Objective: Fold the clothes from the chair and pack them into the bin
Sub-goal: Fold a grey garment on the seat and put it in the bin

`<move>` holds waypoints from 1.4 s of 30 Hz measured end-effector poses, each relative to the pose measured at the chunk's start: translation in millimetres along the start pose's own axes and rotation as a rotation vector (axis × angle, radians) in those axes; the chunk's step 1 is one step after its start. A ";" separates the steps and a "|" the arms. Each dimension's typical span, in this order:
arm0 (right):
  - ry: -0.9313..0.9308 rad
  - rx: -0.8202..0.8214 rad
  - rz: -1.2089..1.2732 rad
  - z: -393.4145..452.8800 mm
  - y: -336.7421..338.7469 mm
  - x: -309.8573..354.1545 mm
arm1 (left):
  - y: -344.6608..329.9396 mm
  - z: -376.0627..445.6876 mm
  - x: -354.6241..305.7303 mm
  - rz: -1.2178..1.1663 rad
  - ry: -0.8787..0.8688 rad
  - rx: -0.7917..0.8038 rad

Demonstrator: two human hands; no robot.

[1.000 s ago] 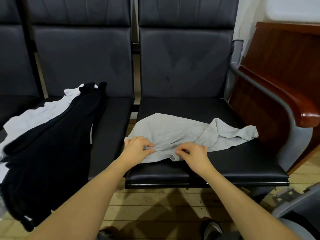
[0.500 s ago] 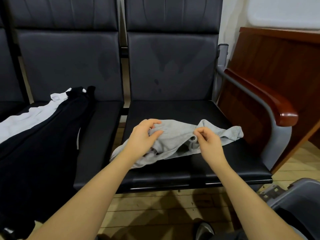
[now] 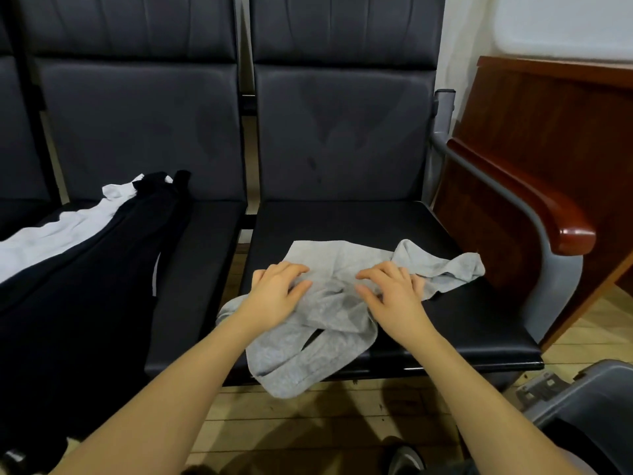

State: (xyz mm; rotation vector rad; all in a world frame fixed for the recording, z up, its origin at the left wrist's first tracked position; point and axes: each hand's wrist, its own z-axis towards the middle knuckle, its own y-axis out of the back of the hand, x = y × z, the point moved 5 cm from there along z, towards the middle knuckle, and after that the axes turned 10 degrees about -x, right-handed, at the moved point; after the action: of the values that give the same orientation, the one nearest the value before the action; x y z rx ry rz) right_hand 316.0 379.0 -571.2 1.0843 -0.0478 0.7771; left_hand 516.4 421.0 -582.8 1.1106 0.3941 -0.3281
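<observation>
Our left hand (image 3: 274, 296) and right hand (image 3: 394, 296) press spread fingers on the grey garment (image 3: 329, 323), covering its middle; the bin (image 3: 582, 406) is cut off at the corner.

Bare black leather seat (image 3: 455, 303) lies open right of the crumpled grey garment (image 3: 322, 303), toward the frame's centre right, and behind it up to the backrest. Further right, the grey metal armrest with a red-brown wooden cap (image 3: 548, 214) walls off that side. At lower right the dark grey plastic bin (image 3: 582, 399) stands on the floor. The left seat is blocked by a long black garment (image 3: 85, 286) over a white one (image 3: 51, 234).
</observation>
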 end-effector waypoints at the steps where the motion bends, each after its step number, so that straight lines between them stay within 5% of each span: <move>1: 0.042 0.028 0.005 -1.4 -5.1 8.0 | 4.3 -2.9 5.5 0.014 0.000 0.001; 5: 0.106 0.103 0.037 -6.3 -27.5 37.8 | 13.9 -14.0 29.9 0.061 0.034 0.026; 12: 0.055 0.096 0.088 -6.7 -51.1 55.7 | 20.8 -20.0 45.4 -0.224 0.237 -0.002; 19: -0.071 -0.097 0.427 6.7 -21.6 43.2 | 44.6 -4.6 19.7 -0.431 0.217 -0.196; 26: -0.198 -0.324 0.580 5.6 23.4 15.9 | 47.5 5.0 -31.6 -0.614 0.106 -0.152; 37: -0.261 -0.220 0.290 -11.6 30.4 -23.3 | -7.8 -10.8 -13.2 -0.125 0.053 0.221; 42: -0.076 -0.122 0.166 -9.7 21.5 -2.0 | -16.3 -8.0 -5.7 -0.087 0.013 0.079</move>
State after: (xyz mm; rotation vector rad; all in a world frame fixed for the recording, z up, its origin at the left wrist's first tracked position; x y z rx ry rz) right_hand 298.7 390.7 -560.1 1.0024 -0.2491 0.8702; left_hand 503.0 421.9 -596.2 1.1752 0.4448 -0.4167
